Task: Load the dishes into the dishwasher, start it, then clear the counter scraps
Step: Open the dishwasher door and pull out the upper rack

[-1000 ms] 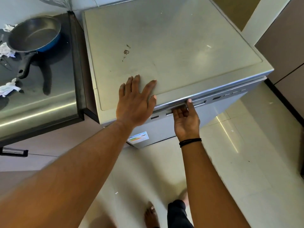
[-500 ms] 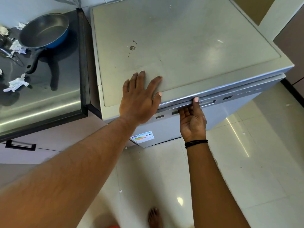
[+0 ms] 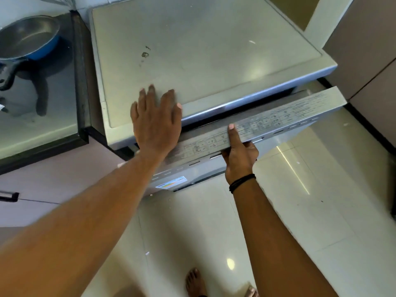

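The dishwasher (image 3: 203,61) stands just beside the bench's (image 3: 42,116) right edge, its door (image 3: 278,116) cracked ajar at the top. The left hand (image 3: 156,123) presses flat, fingers relaxed, on the front edge of the lid; the right hand (image 3: 240,155) is the grip, curled under the door's top lip, thumb on the control strip. Best to lower the door steadily, stepping back, since bare feet (image 3: 196,281) stand in its swing. A blue frying pan (image 3: 27,37) waits on the bench.

Blue frying pan (image 3: 27,39) on the dark counter (image 3: 53,99) — glossy tiled floor (image 3: 300,221), black drawer handle (image 3: 8,197)
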`<state>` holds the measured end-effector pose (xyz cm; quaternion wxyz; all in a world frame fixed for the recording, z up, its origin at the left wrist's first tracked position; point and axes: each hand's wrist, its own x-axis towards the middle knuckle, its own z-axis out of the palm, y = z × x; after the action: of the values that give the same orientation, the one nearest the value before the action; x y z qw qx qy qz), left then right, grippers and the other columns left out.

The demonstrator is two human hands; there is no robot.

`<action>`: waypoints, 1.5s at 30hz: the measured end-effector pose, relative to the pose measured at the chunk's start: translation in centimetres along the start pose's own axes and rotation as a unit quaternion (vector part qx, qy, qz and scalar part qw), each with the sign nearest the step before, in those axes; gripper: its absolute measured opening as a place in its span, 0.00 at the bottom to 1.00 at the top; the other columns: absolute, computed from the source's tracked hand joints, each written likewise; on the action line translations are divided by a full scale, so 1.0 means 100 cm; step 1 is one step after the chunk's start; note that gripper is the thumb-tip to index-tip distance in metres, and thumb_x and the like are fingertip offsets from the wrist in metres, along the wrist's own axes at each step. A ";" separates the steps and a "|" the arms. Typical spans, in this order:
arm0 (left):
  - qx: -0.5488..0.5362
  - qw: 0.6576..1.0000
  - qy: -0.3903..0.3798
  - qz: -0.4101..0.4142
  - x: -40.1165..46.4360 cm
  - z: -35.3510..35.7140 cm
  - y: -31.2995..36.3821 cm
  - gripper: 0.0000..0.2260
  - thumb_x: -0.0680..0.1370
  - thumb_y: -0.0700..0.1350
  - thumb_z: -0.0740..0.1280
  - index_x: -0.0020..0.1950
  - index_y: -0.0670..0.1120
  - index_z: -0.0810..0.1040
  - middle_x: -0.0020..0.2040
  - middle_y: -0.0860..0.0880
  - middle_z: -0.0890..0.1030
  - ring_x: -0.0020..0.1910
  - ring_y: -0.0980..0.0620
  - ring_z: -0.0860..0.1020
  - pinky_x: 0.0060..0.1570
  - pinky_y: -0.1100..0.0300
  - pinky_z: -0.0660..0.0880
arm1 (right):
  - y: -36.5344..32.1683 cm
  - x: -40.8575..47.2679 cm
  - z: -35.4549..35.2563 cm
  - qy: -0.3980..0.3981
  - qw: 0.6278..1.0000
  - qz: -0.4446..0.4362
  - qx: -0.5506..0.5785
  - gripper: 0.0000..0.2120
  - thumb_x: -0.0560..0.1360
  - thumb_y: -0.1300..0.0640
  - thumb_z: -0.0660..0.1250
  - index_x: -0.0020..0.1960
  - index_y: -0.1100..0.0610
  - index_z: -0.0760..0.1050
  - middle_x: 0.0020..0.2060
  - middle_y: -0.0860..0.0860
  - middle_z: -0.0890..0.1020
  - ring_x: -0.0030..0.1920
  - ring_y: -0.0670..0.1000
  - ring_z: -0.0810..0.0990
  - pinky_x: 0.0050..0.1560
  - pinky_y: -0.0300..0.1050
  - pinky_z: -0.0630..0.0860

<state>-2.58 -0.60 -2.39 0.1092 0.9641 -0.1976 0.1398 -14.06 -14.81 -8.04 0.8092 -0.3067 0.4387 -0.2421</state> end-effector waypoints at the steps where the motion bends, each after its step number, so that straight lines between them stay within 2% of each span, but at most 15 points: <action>1: -0.038 0.998 0.029 -0.027 -0.012 0.004 0.010 0.20 0.83 0.55 0.54 0.74 0.55 0.71 0.79 0.43 0.64 0.79 0.40 0.60 0.75 0.42 0.57 | 0.001 -0.003 -0.010 -0.006 1.000 0.003 -0.003 0.16 0.69 0.54 0.81 0.46 0.57 0.74 0.41 0.55 0.80 0.42 0.54 0.80 0.53 0.58 0.81; 5: -0.131 0.989 0.050 0.040 -0.075 0.017 0.049 0.18 0.81 0.51 0.63 0.71 0.55 0.76 0.80 0.48 0.64 0.80 0.42 0.57 0.77 0.41 0.52 | 0.002 -0.023 -0.048 -0.019 1.000 0.004 -0.019 0.19 0.70 0.54 0.80 0.53 0.62 0.76 0.48 0.57 0.84 0.49 0.55 0.85 0.53 0.61 0.82; 9: -0.180 0.982 -0.033 0.046 -0.128 0.021 0.065 0.17 0.80 0.50 0.64 0.69 0.52 0.78 0.74 0.49 0.72 0.74 0.45 0.68 0.71 0.42 0.64 | 0.006 -0.048 -0.089 -0.010 1.000 0.005 -0.023 0.19 0.73 0.55 0.76 0.60 0.63 0.79 0.54 0.57 0.85 0.54 0.54 0.85 0.54 0.56 0.82; 13: -0.239 0.956 -0.169 0.010 -0.176 0.023 0.075 0.17 0.80 0.53 0.60 0.65 0.53 0.79 0.61 0.52 0.81 0.59 0.50 0.78 0.63 0.42 0.72 | 0.014 -0.070 -0.140 0.015 0.998 0.036 -0.039 0.20 0.71 0.52 0.78 0.57 0.62 0.80 0.53 0.57 0.85 0.54 0.56 0.85 0.55 0.56 0.82; 17: -0.276 0.939 -0.202 -0.013 -0.226 0.026 0.087 0.16 0.78 0.54 0.63 0.64 0.55 0.79 0.60 0.56 0.82 0.59 0.52 0.79 0.62 0.42 0.73 | 0.024 -0.086 -0.187 0.033 0.996 0.064 -0.044 0.18 0.70 0.51 0.79 0.51 0.63 0.82 0.48 0.56 0.86 0.50 0.55 0.85 0.52 0.52 0.82; 20: -0.280 0.935 -0.218 -0.024 -0.256 0.034 0.092 0.14 0.76 0.54 0.66 0.61 0.57 0.80 0.58 0.58 0.83 0.58 0.55 0.79 0.60 0.44 0.75 | 0.038 -0.095 -0.219 0.049 0.994 0.066 -0.068 0.22 0.66 0.46 0.81 0.39 0.61 0.73 0.38 0.58 0.75 0.42 0.56 0.78 0.48 0.52 0.79; 22: -0.293 0.926 -0.236 -0.041 -0.271 0.040 0.093 0.12 0.75 0.52 0.70 0.58 0.57 0.82 0.55 0.60 0.83 0.55 0.59 0.80 0.58 0.48 0.76 | 0.047 -0.099 -0.240 0.056 0.993 0.061 -0.085 0.24 0.66 0.44 0.80 0.41 0.60 0.73 0.38 0.58 0.74 0.42 0.55 0.79 0.50 0.53 0.80; 24: -0.287 0.921 -0.256 -0.058 -0.285 0.044 0.093 0.11 0.74 0.51 0.73 0.57 0.58 0.83 0.53 0.61 0.84 0.53 0.63 0.80 0.56 0.54 0.77 | 0.056 -0.103 -0.258 0.075 0.992 0.054 -0.087 0.24 0.66 0.44 0.80 0.43 0.61 0.73 0.39 0.57 0.79 0.45 0.54 0.83 0.53 0.54 0.82; 27: -0.271 0.916 -0.284 -0.083 -0.305 0.050 0.096 0.11 0.73 0.54 0.76 0.54 0.59 0.85 0.51 0.64 0.84 0.51 0.65 0.81 0.53 0.61 0.77 | 0.071 -0.108 -0.283 0.117 0.989 0.043 -0.079 0.21 0.69 0.47 0.79 0.51 0.55 0.71 0.47 0.55 0.83 0.51 0.55 0.85 0.53 0.54 0.82; 31: -0.254 0.908 -0.312 -0.118 -0.330 0.061 0.100 0.14 0.70 0.60 0.77 0.53 0.59 0.85 0.49 0.65 0.84 0.50 0.64 0.82 0.52 0.60 0.78 | 0.089 -0.111 -0.311 0.144 0.980 0.042 -0.134 0.35 0.66 0.40 0.79 0.64 0.42 0.62 0.59 0.61 0.79 0.58 0.58 0.82 0.59 0.60 0.80; 34: -0.247 0.903 -0.332 -0.116 -0.347 0.070 0.104 0.15 0.68 0.59 0.78 0.53 0.58 0.86 0.49 0.64 0.85 0.49 0.65 0.82 0.51 0.65 0.76 | 0.096 -0.115 -0.331 0.142 0.978 0.018 -0.155 0.39 0.67 0.40 0.79 0.68 0.40 0.58 0.59 0.62 0.79 0.57 0.59 0.82 0.60 0.67 0.77; 38: -0.256 0.886 -0.369 -0.120 -0.376 0.089 0.109 0.19 0.65 0.62 0.76 0.52 0.56 0.86 0.48 0.62 0.86 0.48 0.62 0.83 0.53 0.56 0.79 | 0.106 -0.120 -0.357 0.160 0.957 -0.014 -0.242 0.38 0.75 0.49 0.73 0.73 0.32 0.51 0.64 0.56 0.73 0.54 0.51 0.84 0.59 0.60 0.80; 41: -0.237 0.877 -0.398 -0.129 -0.394 0.102 0.114 0.17 0.65 0.60 0.77 0.51 0.57 0.86 0.49 0.63 0.86 0.50 0.60 0.84 0.55 0.53 0.80 | 0.115 -0.121 -0.372 0.178 0.940 -0.024 -0.290 0.38 0.74 0.48 0.71 0.74 0.31 0.51 0.65 0.52 0.70 0.57 0.57 0.82 0.58 0.58 0.80; 43: -0.219 0.874 -0.416 -0.124 -0.405 0.111 0.118 0.14 0.67 0.56 0.79 0.51 0.56 0.86 0.50 0.62 0.86 0.51 0.59 0.84 0.55 0.54 0.79 | 0.121 -0.119 -0.386 0.183 0.926 -0.034 -0.329 0.40 0.75 0.52 0.71 0.76 0.33 0.51 0.68 0.52 0.67 0.60 0.59 0.80 0.59 0.56 0.80; 45: -0.204 0.871 -0.430 -0.118 -0.416 0.120 0.121 0.13 0.69 0.54 0.79 0.52 0.55 0.86 0.51 0.60 0.86 0.52 0.58 0.84 0.56 0.56 0.79 | 0.125 -0.116 -0.400 0.186 0.916 -0.040 -0.354 0.41 0.76 0.60 0.71 0.78 0.39 0.52 0.72 0.51 0.62 0.61 0.55 0.80 0.60 0.47 0.80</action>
<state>-41.53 -0.07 -24.75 0.2237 0.9013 -0.1339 -0.3461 -52.62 -9.81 -27.49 0.5408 -0.5397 0.6261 -0.1555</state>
